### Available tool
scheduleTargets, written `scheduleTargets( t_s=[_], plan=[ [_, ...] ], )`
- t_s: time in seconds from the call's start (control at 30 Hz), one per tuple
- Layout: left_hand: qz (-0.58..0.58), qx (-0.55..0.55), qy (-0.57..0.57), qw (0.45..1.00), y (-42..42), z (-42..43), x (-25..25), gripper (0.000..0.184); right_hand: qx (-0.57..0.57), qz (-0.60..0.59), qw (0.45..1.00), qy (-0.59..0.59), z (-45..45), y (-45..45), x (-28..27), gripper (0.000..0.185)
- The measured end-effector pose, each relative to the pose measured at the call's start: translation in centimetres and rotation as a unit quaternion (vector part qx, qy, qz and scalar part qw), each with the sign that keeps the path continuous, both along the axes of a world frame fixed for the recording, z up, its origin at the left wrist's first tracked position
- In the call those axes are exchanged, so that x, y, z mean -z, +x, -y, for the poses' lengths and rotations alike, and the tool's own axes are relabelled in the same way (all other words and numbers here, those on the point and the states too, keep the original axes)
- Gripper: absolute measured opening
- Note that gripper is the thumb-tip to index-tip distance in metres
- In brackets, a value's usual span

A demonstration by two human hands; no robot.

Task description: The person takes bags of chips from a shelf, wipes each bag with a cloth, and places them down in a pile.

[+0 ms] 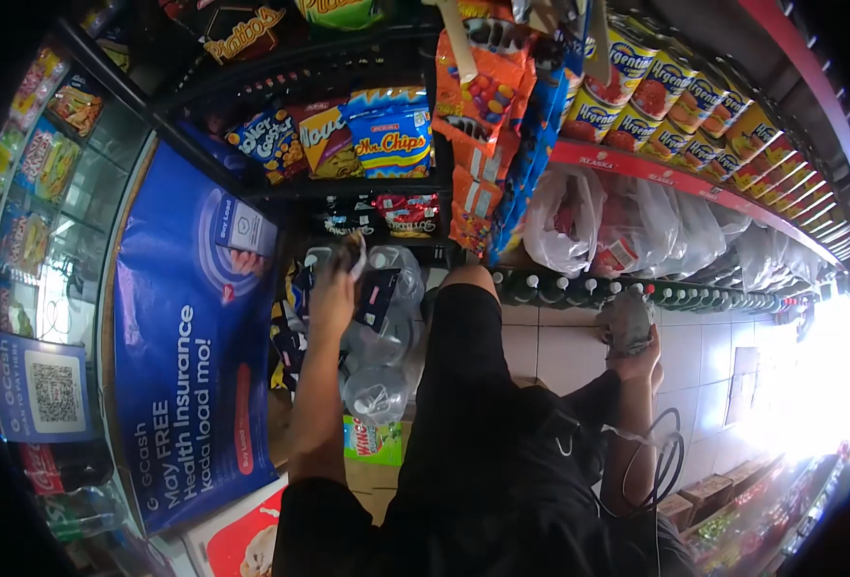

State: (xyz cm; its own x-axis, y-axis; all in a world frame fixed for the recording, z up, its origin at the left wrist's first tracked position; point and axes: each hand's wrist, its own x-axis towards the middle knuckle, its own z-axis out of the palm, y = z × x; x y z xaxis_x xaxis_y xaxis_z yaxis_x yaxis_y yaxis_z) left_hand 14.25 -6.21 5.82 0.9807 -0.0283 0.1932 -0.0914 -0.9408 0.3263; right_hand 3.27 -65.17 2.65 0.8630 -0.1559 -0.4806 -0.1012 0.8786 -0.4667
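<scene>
My left hand (333, 293) is raised over several large clear plastic bottles (377, 389), beside dark snack packs (379, 296). It is smeared by motion, and a small whitish piece (358, 258) shows at its fingertips. Over on the right, my right hand (636, 358) is closed around a crumpled greyish cloth or bag (628, 323), in front of a row of dark green bottles (561, 290). Between my two hands is my bent knee in black shorts (465, 327).
Snack packs (391, 135) fill the rack ahead, and orange candy packs (482, 87) hang nearby. Cans (651, 96) line the upper right shelf above plastic bags (636, 226). A blue poster (194, 337) stands at left. A dark looped cable (677, 462) lies near my right arm.
</scene>
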Motion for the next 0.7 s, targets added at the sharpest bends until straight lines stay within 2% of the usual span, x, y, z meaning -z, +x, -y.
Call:
scheduleTargets(
  t_s=[0.03, 0.07, 0.13, 0.23, 0.27, 0.33, 0.4, 0.43, 0.47, 0.53, 0.57, 0.6, 0.63, 0.7],
  plan=[
    [-0.121, -0.015, 0.039, 0.992, 0.4, -0.6, 3.3, 0.046, -0.018, 0.023, 1.000, -0.004, -0.3, -0.3, 0.0, 0.065],
    [-0.028, 0.021, 0.079, 0.996, 0.8, -1.6, 7.0, 0.048, -0.035, 0.045, 0.998, -0.009, -0.6, -0.3, -0.1, 0.065],
    [-0.060, -0.026, 0.091, 0.994, 2.0, -1.2, 6.6, 0.048, 0.017, 0.010, 1.000, 0.008, -1.0, -0.5, -1.4, 0.063],
    [-0.089, -0.025, 0.058, 0.994, 3.4, -0.4, 5.1, 0.048, 0.059, -0.014, 0.998, 0.031, -1.0, -1.3, -1.9, 0.058],
    [-0.070, -0.013, 0.080, 0.994, 3.8, -0.6, 5.5, 0.049, 0.048, -0.004, 0.999, 0.002, -0.8, -1.7, -1.7, 0.058],
    [-0.121, -0.019, 0.119, 0.985, 4.6, -0.7, 6.0, 0.062, 0.028, 0.039, 0.998, -0.033, -0.5, -1.9, -0.6, 0.057],
    [-0.119, -0.012, 0.052, 0.991, 4.8, -0.4, 4.7, 0.067, 0.012, 0.086, 0.993, -0.085, -0.3, -1.5, 0.3, 0.057],
    [-0.227, -0.029, 0.030, 0.973, 5.5, 0.0, 2.1, 0.075, 0.004, 0.100, 0.986, -0.130, -0.1, -1.7, 0.7, 0.056],
    [-0.247, -0.043, -0.001, 0.968, 6.0, -0.2, -0.2, 0.069, -0.002, 0.114, 0.978, -0.175, 0.0, -1.8, 0.8, 0.056],
    [-0.290, -0.067, -0.066, 0.952, 6.9, -0.3, -5.1, 0.060, 0.005, 0.055, 0.949, -0.312, 0.4, -2.3, 0.8, 0.055],
    [-0.301, -0.045, -0.101, 0.947, 7.8, -0.6, -8.4, 0.053, 0.007, 0.055, 0.938, -0.343, 0.4, -2.2, 0.3, 0.055],
    [-0.208, -0.027, -0.124, 0.970, 7.8, -0.8, -11.2, 0.048, 0.010, 0.054, 0.926, -0.374, 0.4, -2.1, -0.2, 0.055],
    [-0.197, -0.015, -0.161, 0.967, 7.8, -1.0, -14.1, 0.047, 0.007, 0.081, 0.926, -0.369, 0.5, -1.9, -0.7, 0.055],
    [-0.174, 0.024, -0.234, 0.956, 7.8, -1.2, -19.8, 0.039, 0.014, 0.110, 0.952, -0.284, 0.5, -1.1, -1.2, 0.054]
  ],
)
